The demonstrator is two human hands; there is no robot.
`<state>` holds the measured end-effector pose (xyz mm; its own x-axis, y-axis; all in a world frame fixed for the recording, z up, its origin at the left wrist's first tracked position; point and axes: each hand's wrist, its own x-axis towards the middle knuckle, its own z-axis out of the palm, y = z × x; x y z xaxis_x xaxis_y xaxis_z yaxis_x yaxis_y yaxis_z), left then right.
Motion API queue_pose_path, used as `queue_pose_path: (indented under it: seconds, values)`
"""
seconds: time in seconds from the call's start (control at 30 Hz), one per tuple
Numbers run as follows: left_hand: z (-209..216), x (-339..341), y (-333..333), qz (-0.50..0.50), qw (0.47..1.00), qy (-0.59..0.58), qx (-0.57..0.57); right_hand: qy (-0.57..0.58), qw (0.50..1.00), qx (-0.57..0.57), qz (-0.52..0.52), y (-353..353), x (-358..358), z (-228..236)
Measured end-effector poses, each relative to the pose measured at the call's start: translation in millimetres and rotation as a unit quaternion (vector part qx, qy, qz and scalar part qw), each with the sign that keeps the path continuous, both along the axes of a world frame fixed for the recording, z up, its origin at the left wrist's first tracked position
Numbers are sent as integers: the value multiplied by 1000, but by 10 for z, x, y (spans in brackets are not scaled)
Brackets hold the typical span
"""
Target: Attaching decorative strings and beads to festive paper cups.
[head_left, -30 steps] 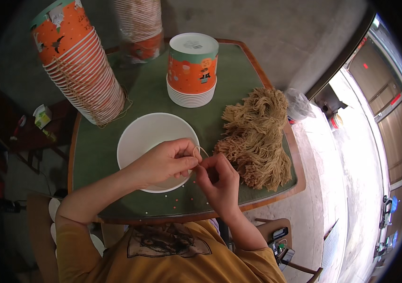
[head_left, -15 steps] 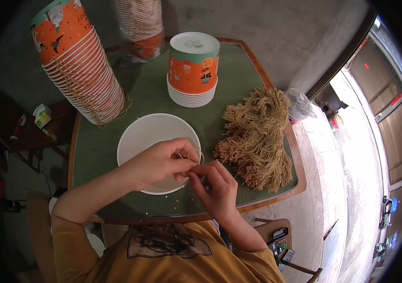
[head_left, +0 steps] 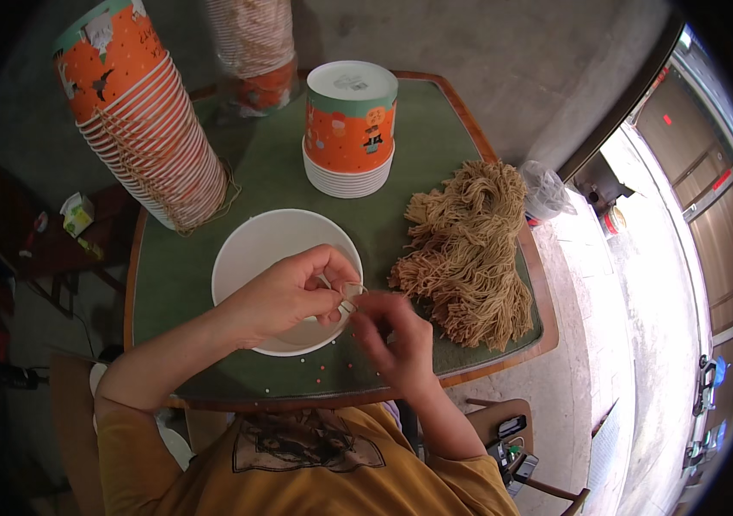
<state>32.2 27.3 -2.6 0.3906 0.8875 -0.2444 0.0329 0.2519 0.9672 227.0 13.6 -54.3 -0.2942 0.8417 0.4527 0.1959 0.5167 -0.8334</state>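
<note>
Pale thin cord (head_left: pixel 354 285) is pinched in my left hand (head_left: pixel 297 297), which partly hides a round white-lined bucket (head_left: pixel 250 245); my right hand (head_left: pixel 398 337) blurs, grip unclear.

1. The fingers of the right hand (head_left: pixel 399 340) are blurred, so whether they touch the thin cord (head_left: pixel 356 285) cannot be told
2. The cord's ends are hidden around the fingers of the left hand (head_left: pixel 297 292)
3. That hand and its forearm (head_left: pixel 181 344) cover part of the white tub (head_left: pixel 250 248), inside and rim
4. The top edge cuts off the tall bucket stack (head_left: pixel 138 129) and the wrapped stack (head_left: pixel 254 43)
5. Specks (head_left: pixel 322 368) on the tabletop (head_left: pixel 435 129) are too small to identify
6. The lower edge crops the yellow shirt (head_left: pixel 306 486)
</note>
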Motion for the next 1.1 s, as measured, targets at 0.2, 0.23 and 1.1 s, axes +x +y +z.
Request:
queue_pose_path:
  seconds: [0.2, 0.23, 1.1]
  values:
    - [18, 81, -99, -18, 975, 128, 183, 226, 949, -206, 72, 43, 119, 62]
    - [15, 103, -108, -19, 975, 129, 183, 227, 949, -207, 72, 69, 125, 82]
    - [78, 161, -185, -6, 832, 308, 462, -19, 999, -11, -37, 7, 12, 14]
